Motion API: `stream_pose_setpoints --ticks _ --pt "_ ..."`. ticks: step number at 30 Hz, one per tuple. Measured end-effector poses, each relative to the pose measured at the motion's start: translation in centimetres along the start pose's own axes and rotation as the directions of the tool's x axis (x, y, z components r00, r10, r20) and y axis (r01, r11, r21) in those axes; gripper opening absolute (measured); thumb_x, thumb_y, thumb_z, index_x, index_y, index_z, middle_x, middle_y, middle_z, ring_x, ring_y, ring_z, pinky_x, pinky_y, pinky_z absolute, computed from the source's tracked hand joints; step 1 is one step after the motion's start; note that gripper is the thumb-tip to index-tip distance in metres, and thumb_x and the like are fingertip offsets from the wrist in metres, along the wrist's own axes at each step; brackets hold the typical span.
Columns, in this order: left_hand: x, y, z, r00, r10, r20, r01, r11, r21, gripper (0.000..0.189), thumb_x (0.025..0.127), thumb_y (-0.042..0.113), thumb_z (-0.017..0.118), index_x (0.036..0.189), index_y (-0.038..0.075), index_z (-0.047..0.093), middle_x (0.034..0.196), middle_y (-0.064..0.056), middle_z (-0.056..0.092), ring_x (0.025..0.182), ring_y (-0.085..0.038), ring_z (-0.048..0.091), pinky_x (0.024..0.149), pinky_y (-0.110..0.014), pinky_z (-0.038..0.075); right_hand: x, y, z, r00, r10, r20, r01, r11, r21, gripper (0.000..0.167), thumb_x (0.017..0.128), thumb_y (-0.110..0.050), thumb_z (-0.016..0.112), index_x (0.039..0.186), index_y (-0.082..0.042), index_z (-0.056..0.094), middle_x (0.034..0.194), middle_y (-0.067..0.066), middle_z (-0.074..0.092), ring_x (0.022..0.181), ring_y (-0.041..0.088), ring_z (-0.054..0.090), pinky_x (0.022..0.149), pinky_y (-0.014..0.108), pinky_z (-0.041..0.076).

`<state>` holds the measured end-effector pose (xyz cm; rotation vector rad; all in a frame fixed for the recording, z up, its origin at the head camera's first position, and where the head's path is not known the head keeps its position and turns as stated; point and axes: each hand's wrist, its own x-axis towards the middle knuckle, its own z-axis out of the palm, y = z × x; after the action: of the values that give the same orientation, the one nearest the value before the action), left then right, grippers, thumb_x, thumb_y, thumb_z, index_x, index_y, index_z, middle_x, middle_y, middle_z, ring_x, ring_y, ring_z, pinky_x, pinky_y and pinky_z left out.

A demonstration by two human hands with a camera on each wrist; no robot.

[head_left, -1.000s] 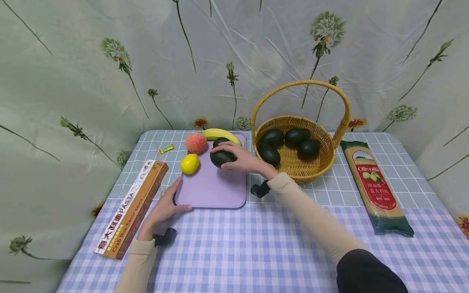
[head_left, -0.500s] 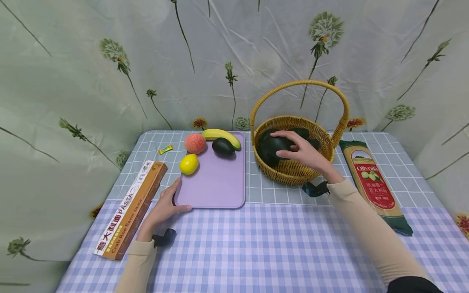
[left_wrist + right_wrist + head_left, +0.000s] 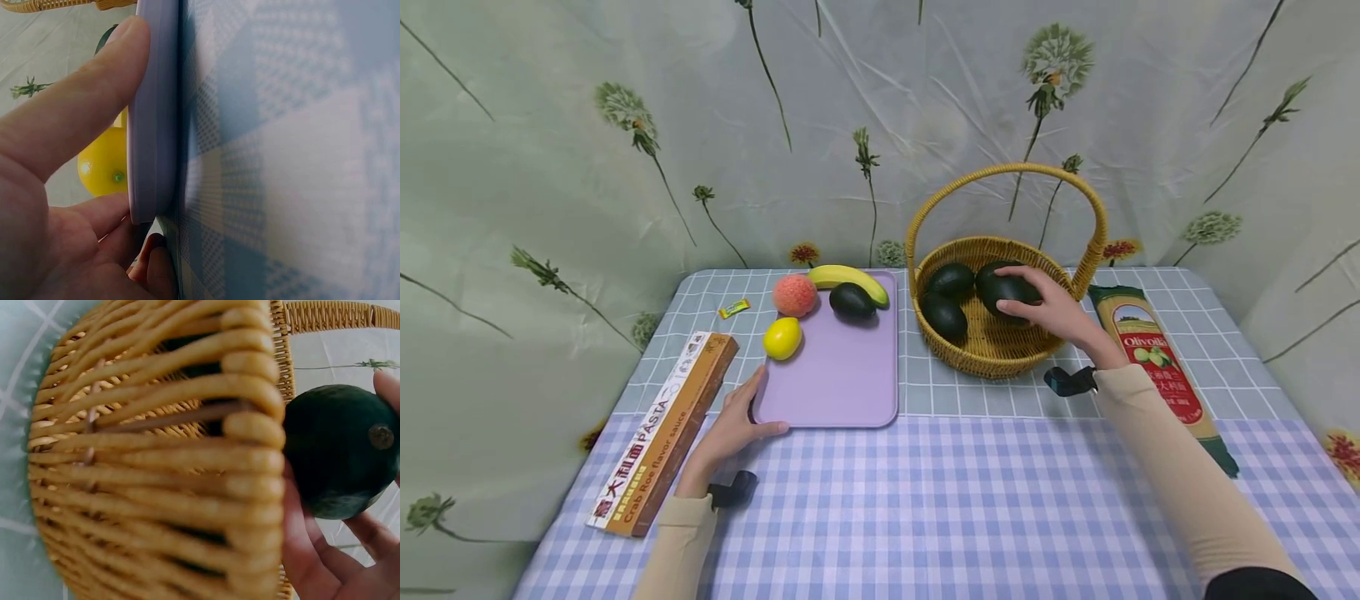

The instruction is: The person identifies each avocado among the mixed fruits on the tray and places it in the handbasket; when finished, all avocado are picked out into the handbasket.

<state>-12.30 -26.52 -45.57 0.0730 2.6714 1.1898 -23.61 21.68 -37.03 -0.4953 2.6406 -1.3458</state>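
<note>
My right hand point(image 3: 1063, 310) grips a dark green avocado point(image 3: 1000, 287) over the right half of the yellow wicker basket point(image 3: 985, 362). In the right wrist view the held avocado point(image 3: 344, 450) sits at the level of the basket rim, between thumb and fingers. Two more avocados lie at the basket's left; the held one covers part of the basket's right side. My left hand point(image 3: 733, 425) holds the near left corner of the lilac tray point(image 3: 831, 400), thumb along the front edge, fingers at the left side. On the tray are an avocado point(image 3: 852, 302), a banana point(image 3: 850, 279), a peach-like fruit point(image 3: 795, 296) and a lemon point(image 3: 782, 338).
A pasta box point(image 3: 662, 433) lies left of the tray, with a small yellow-green packet point(image 3: 733, 308) beyond it. Right of the basket, partly behind the right forearm, lies a bag of pasta point(image 3: 1157, 358). The basket's tall handle point(image 3: 1007, 169) arches over its opening.
My right hand has carried an avocado from the tray to the basket, then farther right over it. One avocado stays on the tray. The left hand keeps its place at the corner.
</note>
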Motion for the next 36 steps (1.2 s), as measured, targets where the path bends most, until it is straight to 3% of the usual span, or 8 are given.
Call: stream_pose_setpoints --ticks 8,15,18,20,25,30,34,36 --pt "0.1 -0.1 0.0 1.000 0.007 -0.009 -0.007 1.000 0.000 0.109 0.076 0.033 0.080 0.153 0.004 0.008 0.157 -0.022 0.010 0.138 -0.044 0.009 0.107 -0.063 0.010 1.2 -0.4 1.2 1.000 0.023 -0.011 -0.023 0.999 -0.044 0.058 0.093 -0.032 0.063 0.143 -0.011 0.042 0.143 0.024 0.028 0.113 0.040 0.043 0.073 0.052 0.053" --pt "0.1 -0.1 0.0 1.000 0.006 -0.013 -0.006 1.000 0.003 0.109 0.076 0.032 0.081 0.153 0.004 0.009 0.157 -0.022 0.010 0.138 -0.045 0.009 0.107 -0.063 0.011 1.7 -0.3 2.3 0.998 -0.016 0.053 0.023 0.989 -0.143 0.056 0.094 -0.015 0.062 0.144 -0.003 0.040 0.152 0.026 0.018 0.132 0.046 0.030 0.103 0.059 0.028" --pt "0.1 -0.1 0.0 1.000 0.004 -0.015 -0.004 1.000 0.006 0.109 0.076 0.032 0.081 0.153 0.003 0.010 0.157 -0.022 0.010 0.138 -0.045 0.010 0.107 -0.064 0.011 1.7 -0.1 2.5 0.992 0.003 0.126 0.018 0.986 -0.164 0.055 0.094 -0.011 0.060 0.143 0.000 0.039 0.152 0.028 0.017 0.127 0.048 0.038 0.102 0.058 0.032" --pt "0.1 0.0 -0.1 1.000 0.004 -0.014 -0.004 1.000 0.006 0.109 0.076 0.032 0.081 0.153 0.003 0.010 0.157 -0.022 0.010 0.138 -0.045 0.010 0.107 -0.063 0.011 1.5 -0.1 2.5 0.989 0.013 0.150 0.014 0.984 -0.180 0.054 0.094 -0.011 0.060 0.143 0.001 0.039 0.152 0.028 0.018 0.130 0.048 0.033 0.104 0.059 0.029" --pt "0.1 0.0 0.0 1.000 0.002 -0.006 -0.002 1.000 -0.004 0.109 0.076 0.032 0.080 0.153 0.004 0.009 0.157 -0.022 0.010 0.138 -0.044 0.009 0.108 -0.063 0.010 1.1 -0.3 2.1 0.991 0.030 0.133 -0.008 0.986 -0.167 0.052 0.095 -0.013 0.058 0.142 0.001 0.041 0.151 0.027 0.022 0.137 0.045 0.020 0.107 0.060 0.021" --pt "0.0 -0.1 0.0 1.000 0.000 -0.004 0.000 1.000 -0.012 0.109 0.076 0.032 0.080 0.153 0.005 0.008 0.157 -0.022 0.009 0.139 -0.044 0.008 0.108 -0.063 0.009 0.5 -0.9 1.4 0.997 0.002 0.078 0.007 0.994 -0.110 0.046 0.096 -0.014 0.058 0.139 0.000 0.046 0.145 0.024 0.036 0.120 0.042 0.045 0.098 0.056 0.038" --pt "0.0 0.0 0.0 1.000 0.003 -0.006 -0.003 1.000 -0.009 0.109 0.076 0.032 0.080 0.153 0.004 0.008 0.157 -0.022 0.010 0.138 -0.044 0.009 0.108 -0.063 0.010 0.2 -1.8 1.3 0.999 -0.029 0.036 0.027 0.998 0.048 0.043 0.097 -0.014 0.056 0.137 0.001 0.047 0.139 0.023 0.044 0.099 0.039 0.060 0.085 0.041 0.050" --pt "0.0 0.0 -0.1 1.000 0.003 -0.007 -0.003 1.000 -0.004 0.109 0.076 0.033 0.080 0.153 0.004 0.008 0.157 -0.023 0.010 0.138 -0.045 0.009 0.108 -0.063 0.010 0.2 -2.3 1.6 0.998 -0.059 0.028 0.055 0.989 0.140 0.042 0.098 -0.012 0.056 0.136 0.003 0.046 0.137 0.024 0.045 0.100 0.039 0.060 0.083 0.035 0.052"
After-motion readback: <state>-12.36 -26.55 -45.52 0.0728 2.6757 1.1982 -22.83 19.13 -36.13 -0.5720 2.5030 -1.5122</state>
